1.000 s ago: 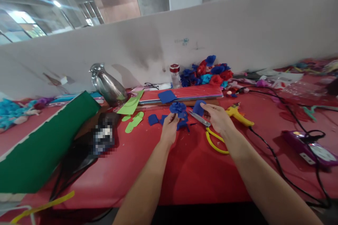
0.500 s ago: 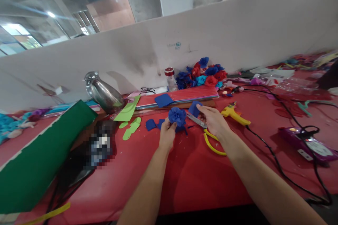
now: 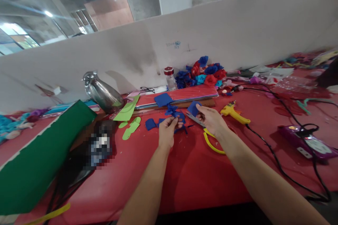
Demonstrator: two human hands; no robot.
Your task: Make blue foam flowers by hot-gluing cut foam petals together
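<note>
My left hand (image 3: 168, 130) is closed in a pinch on a blue crepe-paper flower (image 3: 171, 109), which points away from me, so its face is turned out of sight. Between thumb and fingers my right hand (image 3: 212, 119) grips a small blue paper piece (image 3: 194, 108) with rounded corners. Scissors with yellow handles (image 3: 213, 144) are under and beside the right hand; whether it touches them I cannot tell. Several cut blue pieces (image 3: 150, 124) lie on the red table left of and behind my left hand. A larger blue piece (image 3: 163, 99) rests on the stacked sheets.
A yellow glue gun (image 3: 236, 113) with a black cord lies to the right, near a purple power box (image 3: 307, 144). Light green cutouts (image 3: 131, 128), a metal jug (image 3: 103, 93) and a green board (image 3: 44, 158) are leftward. Finished flowers (image 3: 202, 74) and a red-lidded jar (image 3: 170, 78) stand behind.
My left hand has turned the flower, so its open face no longer points up toward me but tips away. The right hand with its blue paper piece has barely moved.
</note>
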